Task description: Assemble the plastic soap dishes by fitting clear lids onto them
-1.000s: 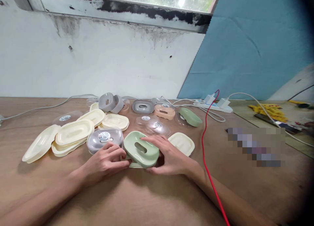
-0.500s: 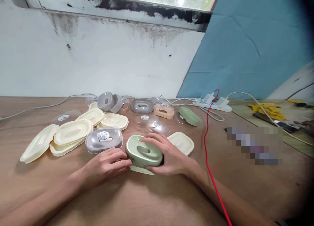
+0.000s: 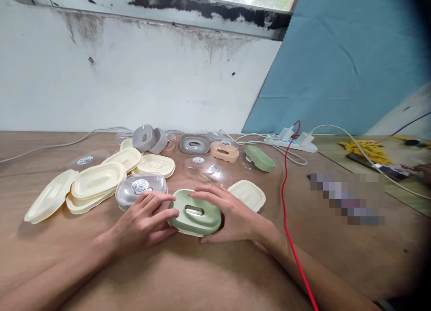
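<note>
A green soap dish (image 3: 202, 221) with a long slot in its top is near the table's front, with the pale rim of a cream base showing under its lower edge. My right hand (image 3: 229, 212) is closed round its right end, fingers over the top and thumb at the near side. My left hand (image 3: 148, 219) grips the left end, fingertips on the upper edge and thumb low at the side. Just behind my left hand stands a grey soap dish (image 3: 155, 183) under a clear labelled cover. A cream base (image 3: 249, 195) lies behind my right hand.
Several cream bases (image 3: 99, 180) lie heaped on the left. Clear covers (image 3: 213, 172), grey dishes (image 3: 194, 144), a peach dish (image 3: 225, 152) and another green dish (image 3: 259, 158) lie farther back. A red cable (image 3: 283, 203) crosses my right forearm; a power strip (image 3: 303, 144) is behind.
The green soap dish has tilted and sits closer against the cream base, whose rim shows less. My left hand has moved up, its fingers now on the dish's upper left edge.
</note>
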{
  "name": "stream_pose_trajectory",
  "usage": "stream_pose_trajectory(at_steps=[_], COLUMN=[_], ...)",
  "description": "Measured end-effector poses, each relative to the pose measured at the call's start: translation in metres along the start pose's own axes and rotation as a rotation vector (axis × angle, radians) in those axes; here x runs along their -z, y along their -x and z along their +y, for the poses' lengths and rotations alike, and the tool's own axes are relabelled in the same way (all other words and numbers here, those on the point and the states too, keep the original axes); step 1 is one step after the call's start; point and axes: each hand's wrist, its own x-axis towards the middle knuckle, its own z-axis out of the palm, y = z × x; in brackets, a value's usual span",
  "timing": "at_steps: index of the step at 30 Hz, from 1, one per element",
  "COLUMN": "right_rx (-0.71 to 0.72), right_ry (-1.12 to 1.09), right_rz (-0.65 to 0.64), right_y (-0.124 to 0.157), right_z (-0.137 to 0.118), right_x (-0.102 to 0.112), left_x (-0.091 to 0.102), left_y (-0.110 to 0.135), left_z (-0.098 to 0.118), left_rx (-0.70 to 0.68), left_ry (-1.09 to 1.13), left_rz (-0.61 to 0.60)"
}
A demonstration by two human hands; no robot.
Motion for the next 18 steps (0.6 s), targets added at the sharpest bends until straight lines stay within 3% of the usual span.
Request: stream_pose_trajectory(at_steps=[9, 18], right_rx=[0.044, 0.013], right_ry=[0.097, 0.222], right_rz=[0.037, -0.107], right_y=[0.0, 0.001], right_z=[-0.007, -0.018], right_x=[-0.006, -0.012], left_x=[0.0, 0.001], left_y=[-0.001, 0.002], left_z=[-0.001, -0.007], left_rx=[-0.043, -0.078], left_ry=[0.076, 0.075], left_rz=[-0.021, -0.059])
